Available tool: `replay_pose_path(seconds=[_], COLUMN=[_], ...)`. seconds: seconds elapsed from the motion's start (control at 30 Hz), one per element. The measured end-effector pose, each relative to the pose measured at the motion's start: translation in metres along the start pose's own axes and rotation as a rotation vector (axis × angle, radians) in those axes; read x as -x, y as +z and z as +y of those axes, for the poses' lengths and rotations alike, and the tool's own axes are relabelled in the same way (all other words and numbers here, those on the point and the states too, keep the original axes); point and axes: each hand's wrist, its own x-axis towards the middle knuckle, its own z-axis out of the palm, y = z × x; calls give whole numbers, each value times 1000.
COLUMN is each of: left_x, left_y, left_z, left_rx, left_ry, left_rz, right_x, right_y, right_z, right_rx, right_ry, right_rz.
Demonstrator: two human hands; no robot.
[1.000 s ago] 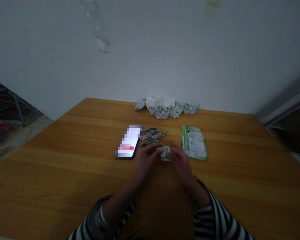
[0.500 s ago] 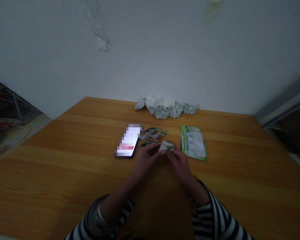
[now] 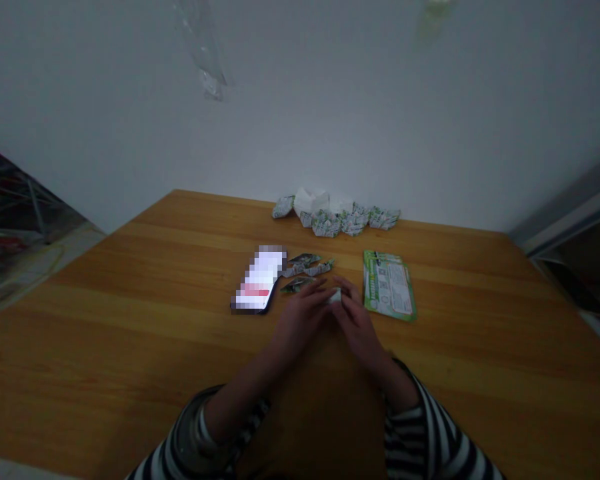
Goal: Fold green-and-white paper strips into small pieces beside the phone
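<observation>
A small folded piece of printed paper (image 3: 335, 297) sits between my two hands, mostly covered by fingers. My left hand (image 3: 300, 317) is closed on its left side, and my right hand (image 3: 357, 323) pinches it from the right. Just beyond my left fingers lie several small folded paper pieces (image 3: 307, 269), green and white with print. Left of them rests a phone (image 3: 260, 280) with a lit screen. To the right of my right hand, a flat green-and-white printed packet (image 3: 390, 287) lies on the table.
Along the back edge of the wooden table (image 3: 180, 267), against the wall, stands a row of crumpled or folded printed paper pieces (image 3: 326, 223) with some white tissue-like paper (image 3: 310, 201). Clear plastic (image 3: 205, 57) hangs on the wall. Cluttered items (image 3: 10, 207) show at far left.
My fingers have closed further over the folded paper, so less of it shows. The view has shifted slightly; the other things on the table stay in place.
</observation>
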Motion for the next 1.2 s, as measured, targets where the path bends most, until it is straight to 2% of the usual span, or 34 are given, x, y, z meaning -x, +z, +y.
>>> replay_pose_path(seconds=[0.1,0.2,0.3,0.43,0.6,0.83,0.9,1.03,1.2], left_x=[0,-1,-2,-2,-2,-5,-7,-8,-7], left_y=[-2,-6,-8,-8,-9,-10,-11,-12,-9], left_z=[0,0,-3,-7,0,5,5,6,4], left_rx=[-49,-43,-47,-37,20,233,296,370,514], left_ry=[96,175,185,127,71,-118,-167,-252,-349], left_rz=[-52,-156,-193,-131,-108,-97,-103,-109,-150], right_x=[-2,-3,-5,-5,-4,-4,-5,-5,-4], right_y=[0,-1,-3,-4,-4,-4,-4,-4,-3], right_z=[0,-1,-2,0,-1,-7,-8,-3,6], right_rx=[-31,-63,-81,-121,-174,-236,-260,-234,-177], right_ry=[9,55,88,119,134,88,121,251,269], right_rz=[-27,-48,-28,-18,15,-49,-64,79,187])
